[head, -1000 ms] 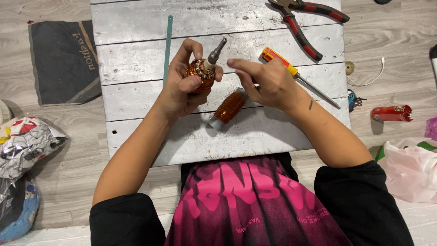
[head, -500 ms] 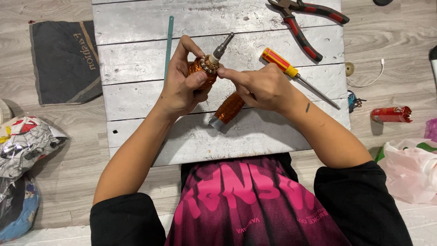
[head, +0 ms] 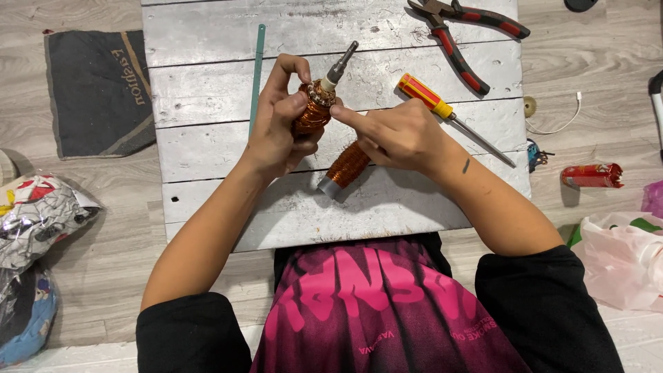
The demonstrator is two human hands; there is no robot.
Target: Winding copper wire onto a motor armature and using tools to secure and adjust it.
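The copper-wound motor armature [head: 314, 110] is sitting above the whitewashed bench [head: 207, 83], the left hand [head: 276, 128] gripping its coil body. It looks heavy and rigid, its fine wire fragile. The right hand [head: 397, 135], just beside it, is pinching at its windings while closing over a copper wire spool [head: 345, 167].

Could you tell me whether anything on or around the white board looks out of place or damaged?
Nothing looks damaged. The left hand holds a copper-wound motor armature; the right hand touches it. A copper wire spool, screwdriver and pliers lie loosely on the board.
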